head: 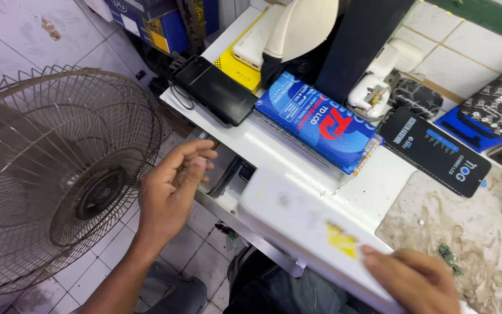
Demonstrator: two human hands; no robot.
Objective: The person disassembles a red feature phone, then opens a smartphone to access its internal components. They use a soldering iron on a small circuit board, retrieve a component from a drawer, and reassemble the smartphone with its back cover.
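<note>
A long white box [315,227] with a yellow patch on its top is held at the front edge of the white bench [373,192], much of it overhanging the tiled floor [204,261]. It is blurred, so its exact kind cannot be made out. The right hand [416,279] is laid flat on the box's near end, fingers extended and pressed against the top face; whether the thumb is hooked underneath cannot be told. With only one end pinned, the far end could tip off the bench edge and the box could slide down to the floor, if that pressure is eased.

The left hand [172,192] is raised below the bench's left front corner, palm turned inward, fingers loosely curled and half open, nothing seen between them. It is near the box's far end but apart from it, and close to the wire grille of a pedestal fan [59,168]; a careless swing could knock that grille.

A blue flat package [321,122] and a black phone [216,90] rest near the bench's front edge and could be nudged off by the box.
</note>
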